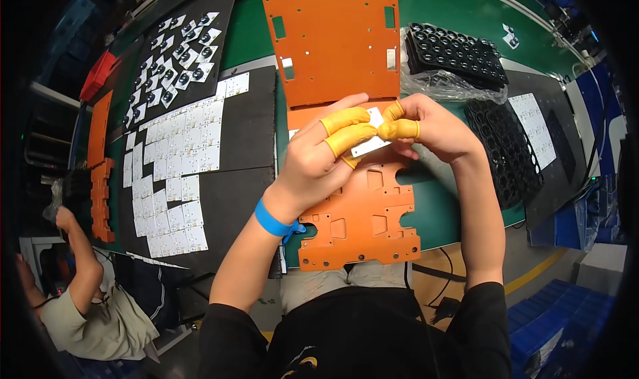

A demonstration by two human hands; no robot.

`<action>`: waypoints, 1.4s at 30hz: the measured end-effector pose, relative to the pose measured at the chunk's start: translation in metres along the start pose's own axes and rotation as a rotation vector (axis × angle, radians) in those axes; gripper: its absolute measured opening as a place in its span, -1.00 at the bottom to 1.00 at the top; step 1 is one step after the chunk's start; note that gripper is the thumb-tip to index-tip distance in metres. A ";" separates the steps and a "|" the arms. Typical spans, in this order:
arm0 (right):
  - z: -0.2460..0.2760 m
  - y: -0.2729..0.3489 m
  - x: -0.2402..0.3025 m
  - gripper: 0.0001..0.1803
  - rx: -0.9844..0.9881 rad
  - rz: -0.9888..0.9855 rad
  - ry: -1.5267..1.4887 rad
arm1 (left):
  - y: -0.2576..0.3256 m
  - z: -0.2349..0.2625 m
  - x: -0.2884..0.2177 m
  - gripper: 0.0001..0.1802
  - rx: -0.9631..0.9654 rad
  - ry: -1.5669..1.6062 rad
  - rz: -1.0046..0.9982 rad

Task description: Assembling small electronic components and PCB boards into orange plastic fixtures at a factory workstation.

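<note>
Hands point(319, 159) point(432, 129) raised together over orange plate point(363, 219), each grip pinching small white board point(373, 139), apparently at opposite ends.

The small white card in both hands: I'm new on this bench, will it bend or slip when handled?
The white card looks thin and flat, so probably light and somewhat bendable. Left hand and right hand pinch it with rubber-capped fingertips, suggesting smooth, slippery faces.

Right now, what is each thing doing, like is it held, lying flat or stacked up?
small white card: held up between both hands
left hand: pinching the card, yellow finger covers on
right hand: pinching the card's other end
orange jig plate: lying flat under the hands
white cards: laid out in rows
black trays: stacked, partly in clear plastic
</note>
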State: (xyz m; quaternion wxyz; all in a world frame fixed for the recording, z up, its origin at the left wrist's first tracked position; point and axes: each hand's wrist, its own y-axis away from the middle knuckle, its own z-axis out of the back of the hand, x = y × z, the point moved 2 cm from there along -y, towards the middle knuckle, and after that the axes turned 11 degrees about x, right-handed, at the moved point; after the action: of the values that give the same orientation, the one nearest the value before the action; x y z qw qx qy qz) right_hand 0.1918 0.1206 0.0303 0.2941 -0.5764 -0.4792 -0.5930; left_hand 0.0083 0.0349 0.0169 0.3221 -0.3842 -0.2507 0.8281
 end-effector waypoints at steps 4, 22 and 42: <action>0.013 0.003 0.000 -0.82 -0.160 -0.080 0.167 | -0.007 -0.001 -0.007 -0.52 0.176 -0.064 0.062; -0.013 0.028 -0.044 -0.85 -0.616 -0.086 -0.222 | 0.002 -0.019 -0.012 -0.56 0.459 -0.211 0.139; -0.007 0.025 -0.044 -0.83 -0.489 -0.158 -0.088 | 0.007 -0.026 -0.007 -0.75 0.351 -0.237 0.116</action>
State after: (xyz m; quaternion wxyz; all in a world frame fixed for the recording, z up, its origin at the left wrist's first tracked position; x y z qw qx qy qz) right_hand 0.2186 0.0961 -0.0061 0.0777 -0.6164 -0.3777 -0.6865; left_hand 0.0304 0.0296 0.0006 0.3043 -0.2358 -0.1163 0.9156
